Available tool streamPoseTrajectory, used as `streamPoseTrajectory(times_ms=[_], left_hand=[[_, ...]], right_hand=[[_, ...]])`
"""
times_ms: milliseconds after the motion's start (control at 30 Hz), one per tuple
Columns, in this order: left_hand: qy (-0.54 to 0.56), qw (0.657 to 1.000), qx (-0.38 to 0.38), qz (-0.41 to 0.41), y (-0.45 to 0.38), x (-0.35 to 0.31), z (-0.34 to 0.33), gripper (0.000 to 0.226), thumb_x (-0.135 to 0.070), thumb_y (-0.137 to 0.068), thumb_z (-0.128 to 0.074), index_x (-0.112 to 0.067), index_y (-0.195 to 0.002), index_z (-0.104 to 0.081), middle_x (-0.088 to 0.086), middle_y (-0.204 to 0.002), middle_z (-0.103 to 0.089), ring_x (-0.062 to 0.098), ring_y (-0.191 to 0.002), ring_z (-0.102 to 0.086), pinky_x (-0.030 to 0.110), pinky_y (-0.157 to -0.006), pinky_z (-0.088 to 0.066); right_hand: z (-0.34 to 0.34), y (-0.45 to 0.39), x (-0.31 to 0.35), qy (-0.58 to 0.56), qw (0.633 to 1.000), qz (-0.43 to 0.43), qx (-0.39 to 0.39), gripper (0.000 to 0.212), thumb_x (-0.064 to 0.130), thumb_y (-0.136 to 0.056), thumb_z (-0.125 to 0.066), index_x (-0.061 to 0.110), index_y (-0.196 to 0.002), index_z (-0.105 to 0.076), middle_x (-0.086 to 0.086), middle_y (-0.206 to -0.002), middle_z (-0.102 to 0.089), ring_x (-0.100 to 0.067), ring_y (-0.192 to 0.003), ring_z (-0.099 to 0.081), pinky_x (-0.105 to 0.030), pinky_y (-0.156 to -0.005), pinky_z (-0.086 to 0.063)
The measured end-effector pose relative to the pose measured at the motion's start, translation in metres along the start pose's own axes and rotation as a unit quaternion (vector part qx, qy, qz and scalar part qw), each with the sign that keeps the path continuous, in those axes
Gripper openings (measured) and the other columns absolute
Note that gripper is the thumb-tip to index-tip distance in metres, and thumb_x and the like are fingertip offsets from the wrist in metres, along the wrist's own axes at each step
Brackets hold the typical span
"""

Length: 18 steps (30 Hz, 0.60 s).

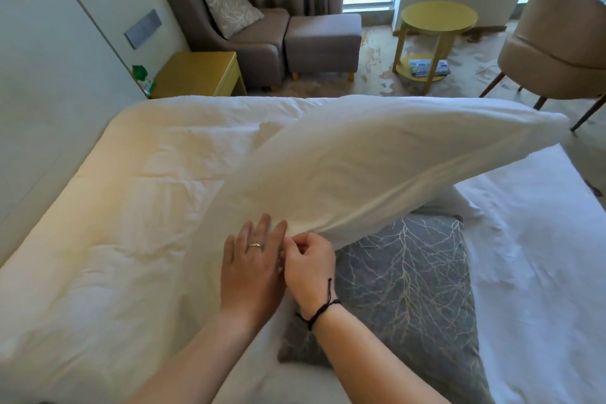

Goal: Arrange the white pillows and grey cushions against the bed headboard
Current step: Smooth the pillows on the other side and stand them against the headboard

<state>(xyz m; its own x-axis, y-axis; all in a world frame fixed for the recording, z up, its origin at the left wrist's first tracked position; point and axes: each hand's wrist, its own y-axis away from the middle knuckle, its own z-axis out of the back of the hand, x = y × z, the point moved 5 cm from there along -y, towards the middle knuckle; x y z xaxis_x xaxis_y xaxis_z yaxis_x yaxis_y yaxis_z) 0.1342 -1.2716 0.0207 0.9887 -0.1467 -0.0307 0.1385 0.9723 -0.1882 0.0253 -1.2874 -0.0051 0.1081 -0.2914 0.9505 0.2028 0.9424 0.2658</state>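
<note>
A long white pillow (387, 157) is lifted at a slant over the bed, its far end pointing right. My right hand (310, 267) pinches its near corner. My left hand (251, 264) lies flat beside it with fingers extended, touching the pillow's edge. Below the pillow lies a grey cushion (406, 289) with a pale branch pattern, flat on the white duvet (131, 223); my right forearm crosses its near corner. A second grey patterned cushion (226, 2) leans on the armchair at the back. The headboard is not in view.
The wall (49, 75) runs along the bed's left side. A yellow bedside table (196, 74), grey armchair (255, 43) and footstool (323, 43) stand beyond the bed. A round yellow side table (437, 18) and a beige chair (557, 52) stand at the back right.
</note>
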Motion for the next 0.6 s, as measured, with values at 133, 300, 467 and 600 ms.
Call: streamPoseTrajectory(times_ms=[133, 300, 467, 600], left_hand=[[-0.117, 0.989, 0.086, 0.017, -0.013, 0.056, -0.015, 0.028, -0.018, -0.082, -0.051, -0.023, -0.103, -0.07, 0.002, -0.108, -0.071, 0.03, -0.099, -0.061, 0.042, -0.084, -0.04], [-0.089, 0.955, 0.233, 0.161, 0.015, 0.11, -0.053, 0.029, -0.029, -0.091, -0.038, -0.029, -0.109, -0.061, -0.006, -0.117, -0.065, 0.02, -0.115, -0.055, 0.037, -0.086, -0.041], [0.042, 0.959, 0.223, 0.172, 0.042, 0.082, -0.071, 0.03, -0.042, -0.091, -0.047, -0.033, -0.12, -0.05, -0.004, -0.134, -0.057, 0.022, -0.119, -0.056, 0.038, -0.088, -0.05], [0.078, 0.976, 0.178, 0.101, 0.044, 0.023, -0.073, 0.056, -0.044, -0.091, -0.049, -0.027, -0.144, -0.04, 0.001, -0.157, -0.034, 0.022, -0.138, -0.04, 0.037, -0.105, -0.041]], right_hand=[[-0.036, -0.014, 0.032, 0.054, 0.994, 0.023, 0.096, 0.019, 0.016, -0.091, -0.057, 0.02, -0.075, -0.064, 0.001, -0.076, -0.07, -0.016, -0.074, -0.066, -0.03, -0.068, -0.052], [-0.01, -0.021, 0.013, 0.298, 0.918, 0.175, 0.193, 0.02, 0.038, -0.087, -0.062, 0.028, -0.105, -0.064, 0.013, -0.103, -0.065, -0.009, -0.097, -0.058, -0.026, -0.083, -0.046], [0.052, -0.024, -0.055, 0.524, 0.764, 0.273, 0.26, 0.058, 0.035, -0.086, -0.061, 0.033, -0.141, -0.042, 0.012, -0.157, -0.029, -0.013, -0.147, -0.018, -0.032, -0.12, -0.006], [0.08, -0.017, -0.08, 0.591, 0.694, 0.327, 0.251, 0.079, 0.032, -0.08, -0.067, 0.035, -0.149, -0.028, 0.006, -0.163, -0.011, -0.015, -0.149, 0.001, -0.043, -0.122, 0.008]])
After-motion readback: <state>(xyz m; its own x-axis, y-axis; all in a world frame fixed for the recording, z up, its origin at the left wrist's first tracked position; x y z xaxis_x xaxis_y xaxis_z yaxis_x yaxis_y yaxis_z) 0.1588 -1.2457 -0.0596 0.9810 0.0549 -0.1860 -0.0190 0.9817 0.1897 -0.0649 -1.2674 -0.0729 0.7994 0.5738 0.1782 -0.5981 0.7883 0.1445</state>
